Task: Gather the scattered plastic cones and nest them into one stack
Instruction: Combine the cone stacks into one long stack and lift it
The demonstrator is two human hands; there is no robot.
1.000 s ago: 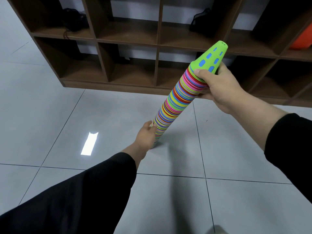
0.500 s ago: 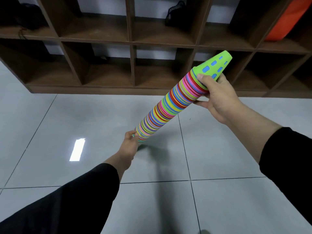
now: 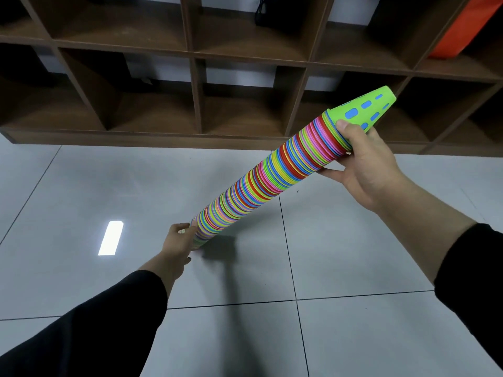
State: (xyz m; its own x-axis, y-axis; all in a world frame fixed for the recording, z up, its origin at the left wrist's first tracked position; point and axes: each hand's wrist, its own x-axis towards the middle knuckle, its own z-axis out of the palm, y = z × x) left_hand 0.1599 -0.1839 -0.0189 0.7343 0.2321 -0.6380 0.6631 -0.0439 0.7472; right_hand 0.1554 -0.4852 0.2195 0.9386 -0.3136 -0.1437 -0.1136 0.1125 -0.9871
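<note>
Fingers of the right hand (image 3: 364, 164) curl round the upper end of the cone stack (image 3: 261, 180), thumb lying across the rims just below the green top cone (image 3: 362, 110), other fingers underneath. From my remote view I log this as a firm grip. Left hand (image 3: 179, 240) is at the stack's lower end, at centre-left of the frame; its thumb and fingertips are closed on the bottom rims (far fingers hidden behind the stack, so I cannot tell how far they wrap).

Stack: one long column of nested cones, rims banded pink, yellow, green, blue and red. It runs tilted from lower centre-left up to the upper right. Top cone is bright green with blue oval slots and a flat tip. Whether the lowest rim touches the floor (image 3: 81, 186) I cannot tell; a dark shadow lies on the tiles just right of it.

Surroundings: grey glossy tiled floor with a bright rectangular reflection (image 3: 111, 238) at left. Brown wooden cubby shelf (image 3: 196, 85) spans the top of the frame; an orange object (image 3: 460, 28) sits in the upper-right compartment, and dark items in upper compartments are too dim to identify. Both forearms wear black sleeves (image 3: 81, 330).
</note>
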